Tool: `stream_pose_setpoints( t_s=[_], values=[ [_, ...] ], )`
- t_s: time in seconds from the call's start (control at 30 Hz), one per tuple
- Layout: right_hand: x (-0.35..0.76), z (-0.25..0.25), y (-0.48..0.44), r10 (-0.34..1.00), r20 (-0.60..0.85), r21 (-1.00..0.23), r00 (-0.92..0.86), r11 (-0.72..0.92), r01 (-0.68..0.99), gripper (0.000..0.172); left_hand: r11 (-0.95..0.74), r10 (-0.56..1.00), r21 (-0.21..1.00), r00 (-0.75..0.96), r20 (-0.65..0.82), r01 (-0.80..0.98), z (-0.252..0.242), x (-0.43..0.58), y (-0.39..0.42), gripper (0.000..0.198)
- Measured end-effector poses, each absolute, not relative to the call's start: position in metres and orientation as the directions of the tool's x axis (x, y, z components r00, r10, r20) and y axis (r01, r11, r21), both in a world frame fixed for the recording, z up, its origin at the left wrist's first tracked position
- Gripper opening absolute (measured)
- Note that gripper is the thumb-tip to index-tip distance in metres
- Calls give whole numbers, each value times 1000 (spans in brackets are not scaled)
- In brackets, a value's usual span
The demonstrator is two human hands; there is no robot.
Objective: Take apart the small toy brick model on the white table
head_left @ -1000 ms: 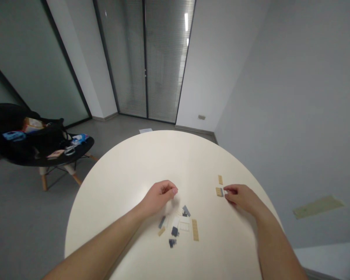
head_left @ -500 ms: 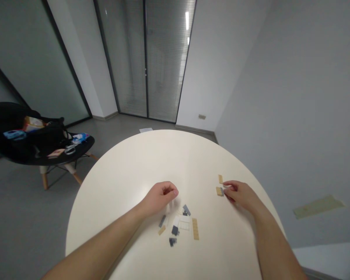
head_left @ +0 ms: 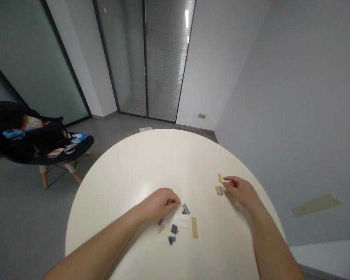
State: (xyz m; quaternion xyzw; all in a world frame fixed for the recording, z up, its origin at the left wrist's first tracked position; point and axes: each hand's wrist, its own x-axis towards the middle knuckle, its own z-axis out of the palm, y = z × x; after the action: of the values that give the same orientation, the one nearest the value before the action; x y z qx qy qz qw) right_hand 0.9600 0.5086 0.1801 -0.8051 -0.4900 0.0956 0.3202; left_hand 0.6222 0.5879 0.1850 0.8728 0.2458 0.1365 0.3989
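My left hand [head_left: 162, 203] is curled over the far-left side of a small pile of building bricks, its thumb and fingertips drawn together; whatever they pinch is hidden. Beside these fingertips lies a grey brick [head_left: 186, 209]. The pile also has a white frame piece [head_left: 183, 222], a dark square piece [head_left: 174, 228], a small tan piece [head_left: 161, 228] and a long tan plate [head_left: 194, 227]. My right hand [head_left: 240, 191] hovers with thumb and index finger apart, holding nothing visible. Close to its fingertips are a tan plate [head_left: 220, 178] and a tan-and-grey brick stack [head_left: 219, 190].
The bricks lie on a round white table [head_left: 128, 163]. Dark pieces [head_left: 172, 240] rest nearest me. A black chair [head_left: 84, 146] with a bag and packets stands at left. A grey wall [head_left: 294, 116] rises at right, and glass doors [head_left: 134, 77] are beyond.
My left hand has moved down and slightly right, to the pile. My right hand's fingers have come off the tan-and-grey stack and shifted slightly away from me. The stack stays on the table.
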Motion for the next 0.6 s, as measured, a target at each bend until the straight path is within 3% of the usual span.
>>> stream_pose_setpoints(
  t_s=[0.13, 0.33, 0.47, 0.6],
  values=[
    [931, 188, 511, 921, 195, -637, 338, -143, 758, 34, -582, 536, 742, 843, 41, 333, 183, 621, 590, 23],
    [865, 191, 509, 996, -18, -695, -84, 48, 718, 31, -574, 566, 721, 824, 8, 388, 185, 619, 593, 23],
    [844, 195, 507, 969, -88, -603, -230, 132, 787, 48, -581, 575, 704, 818, 0, 408, 186, 619, 592, 22],
    [839, 199, 508, 959, -125, -516, -254, 156, 842, 34, -592, 566, 695, 824, -3, 409, 188, 620, 590, 22]
  ],
)
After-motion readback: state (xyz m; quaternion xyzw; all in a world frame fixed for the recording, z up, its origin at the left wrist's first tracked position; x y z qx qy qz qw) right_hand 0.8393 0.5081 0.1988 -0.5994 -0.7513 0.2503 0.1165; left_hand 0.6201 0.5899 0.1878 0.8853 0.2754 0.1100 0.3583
